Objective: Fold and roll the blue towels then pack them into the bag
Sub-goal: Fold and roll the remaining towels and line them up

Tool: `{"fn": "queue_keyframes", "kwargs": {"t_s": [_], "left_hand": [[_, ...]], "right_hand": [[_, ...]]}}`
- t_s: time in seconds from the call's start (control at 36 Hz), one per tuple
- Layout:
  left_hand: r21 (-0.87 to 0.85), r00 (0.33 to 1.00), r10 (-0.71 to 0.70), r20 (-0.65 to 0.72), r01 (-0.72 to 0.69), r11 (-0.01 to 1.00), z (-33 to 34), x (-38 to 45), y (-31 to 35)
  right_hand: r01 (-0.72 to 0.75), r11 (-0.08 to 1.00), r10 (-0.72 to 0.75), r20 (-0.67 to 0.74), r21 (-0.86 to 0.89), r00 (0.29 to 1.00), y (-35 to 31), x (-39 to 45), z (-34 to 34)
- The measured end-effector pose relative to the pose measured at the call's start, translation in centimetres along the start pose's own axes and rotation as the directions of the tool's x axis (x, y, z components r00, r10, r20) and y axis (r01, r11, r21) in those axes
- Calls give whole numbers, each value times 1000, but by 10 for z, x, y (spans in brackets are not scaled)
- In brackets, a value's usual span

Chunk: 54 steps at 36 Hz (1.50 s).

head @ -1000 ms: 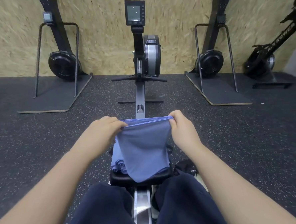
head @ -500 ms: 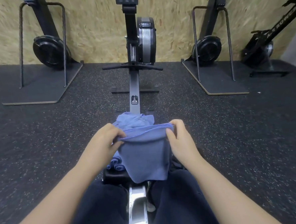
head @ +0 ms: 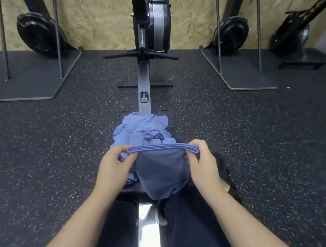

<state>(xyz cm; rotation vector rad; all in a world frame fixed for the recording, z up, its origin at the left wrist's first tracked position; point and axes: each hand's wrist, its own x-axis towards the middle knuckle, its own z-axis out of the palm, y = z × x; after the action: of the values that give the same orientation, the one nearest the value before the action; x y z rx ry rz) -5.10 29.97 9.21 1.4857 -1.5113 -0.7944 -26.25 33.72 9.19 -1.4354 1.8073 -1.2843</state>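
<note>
A folded blue towel (head: 161, 173) hangs in front of me, held by its doubled top edge. My left hand (head: 115, 164) pinches the left corner and my right hand (head: 202, 159) pinches the right corner. Behind it a heap of blue towels (head: 141, 130) lies on the rower's black seat, loose ones at the back and a few rolled ones near my hands. A dark bag (head: 225, 174) shows partly behind my right wrist, mostly hidden.
I sit astride the rowing machine's rail (head: 148, 229), which runs forward to the flywheel (head: 157, 20). Standing machines on flat bases (head: 31, 79) (head: 244, 70) flank it on the speckled black floor.
My view has tilted down, revealing the towel heap behind. The held towel has come lower and nearer to me, with both hands still on its top corners.
</note>
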Motion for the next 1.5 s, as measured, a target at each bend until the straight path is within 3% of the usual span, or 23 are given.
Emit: {"fn": "queue_keyframes", "kwargs": {"t_s": [0.17,0.31,0.67,1.03,1.22,1.5], "left_hand": [[-271,997,6,-74,-26,962,7,19,14],[-326,995,40,-97,-69,943,12,44,22],[-260,997,-77,-2,74,963,33,108,-2],[-301,995,-94,-13,86,950,70,166,-33],[-224,996,-87,-15,82,971,103,180,-59],[-71,976,-215,35,217,974,135,212,-105]], "right_hand": [[56,996,-49,-107,67,993,-7,18,4],[55,995,-49,-73,81,996,-10,41,7],[-29,999,28,17,24,999,14,105,33],[-68,998,68,28,12,997,44,168,63],[-112,994,113,46,-19,993,77,191,87],[-185,982,189,92,-46,978,117,219,111]]}}
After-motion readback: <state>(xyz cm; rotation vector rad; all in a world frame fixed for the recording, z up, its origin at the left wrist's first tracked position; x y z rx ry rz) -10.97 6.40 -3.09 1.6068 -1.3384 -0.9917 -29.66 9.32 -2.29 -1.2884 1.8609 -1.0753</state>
